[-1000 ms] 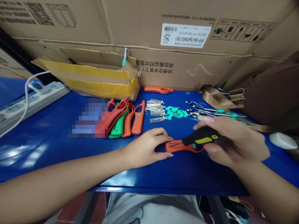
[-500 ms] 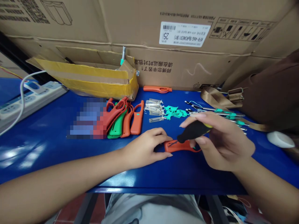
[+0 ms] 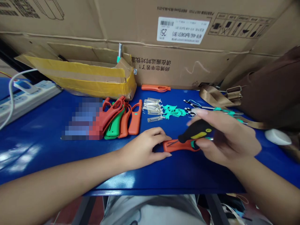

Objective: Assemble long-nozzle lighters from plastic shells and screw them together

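Observation:
An orange lighter housing (image 3: pixel 181 146) lies on the blue table before me, with a bit of teal showing near its right end. My left hand (image 3: pixel 146 147) grips its left end between thumb and fingers. In my right hand (image 3: pixel 234 140) is a screwdriver (image 3: pixel 195 130) with a black and yellow handle. Its thin shaft slants down to the left, with the tip at the slot in the housing. The right fingers cover part of the housing's right end, so I cannot tell whether they touch it.
Several orange, red and green lighter housings (image 3: pixel 134 120) lie to the left. Clear lighter tanks (image 3: pixel 153 109) and teal triggers (image 3: pixel 173 111) sit behind my hands, with metal lighter tubes (image 3: pixel 225 110) to the right. A yellow-taped carton (image 3: pixel 93 79), power strip (image 3: pixel 23 97) and another orange housing (image 3: pixel 156 88) stand farther back.
My right hand has turned the screwdriver, and more of the yellow on its handle shows now. The left hand keeps its hold on the housing. The whole view has shifted slightly.

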Tool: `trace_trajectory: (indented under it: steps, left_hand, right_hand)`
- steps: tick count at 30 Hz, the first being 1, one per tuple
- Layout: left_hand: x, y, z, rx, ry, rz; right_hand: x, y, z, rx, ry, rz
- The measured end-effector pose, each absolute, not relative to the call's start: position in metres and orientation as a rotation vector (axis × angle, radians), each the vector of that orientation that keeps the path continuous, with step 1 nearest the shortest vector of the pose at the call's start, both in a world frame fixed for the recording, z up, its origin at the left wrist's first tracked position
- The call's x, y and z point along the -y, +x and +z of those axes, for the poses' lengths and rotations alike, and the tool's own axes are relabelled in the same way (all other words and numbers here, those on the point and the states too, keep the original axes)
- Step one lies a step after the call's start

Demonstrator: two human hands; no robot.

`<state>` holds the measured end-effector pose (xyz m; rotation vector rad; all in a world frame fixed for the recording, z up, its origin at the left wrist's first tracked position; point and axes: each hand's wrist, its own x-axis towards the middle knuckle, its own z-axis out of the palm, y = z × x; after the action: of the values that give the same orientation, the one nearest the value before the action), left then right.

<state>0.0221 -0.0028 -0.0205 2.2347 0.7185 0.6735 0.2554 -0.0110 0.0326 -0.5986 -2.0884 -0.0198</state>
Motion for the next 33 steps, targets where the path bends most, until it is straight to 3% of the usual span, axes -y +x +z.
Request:
trace_trajectory:
  steps: [4,9,14,19,24,28,33]
  left_hand:
    - [0.0027,0.0220,-0.0204,-0.715,2.259,0.678]
    - [0.0025,0.0220,-0.0200,-0.710,2.249,0.671]
    - [0.0028,0.0221,-0.0202,-0.719,2.247,0.667]
    - [0.0025,0.0221,-0.0213,-0.709,2.240,0.662]
    - [0.0025,0.0216,-0.0225,-0.700,2.255,0.683]
    - [0.0027,0.0220,-0.0221,-0.704,2.250,0.680]
    - [0.0027,0.0225,-0.0211,-0.709,2.252,0.681]
  right_hand:
    - [0.0111,0.2546,0.0314,2.116,-0.614,0.284]
    - [0.0068,0.2538,0.0315,2.052,-0.492,-0.011]
    - [0.0063,0.2535,0.0333,2.114,-0.522,0.231]
    - [0.0082,0.2539,0.0353,2.061,-0.496,-0.075]
    - [0.0110,0.2556,0.0367,2.124,-0.671,0.181]
    - [0.0103,0.2555,0.0380,2.095,-0.596,-0.128]
    - [0.0120,0.2537,0.0383,2.168,-0.640,0.222]
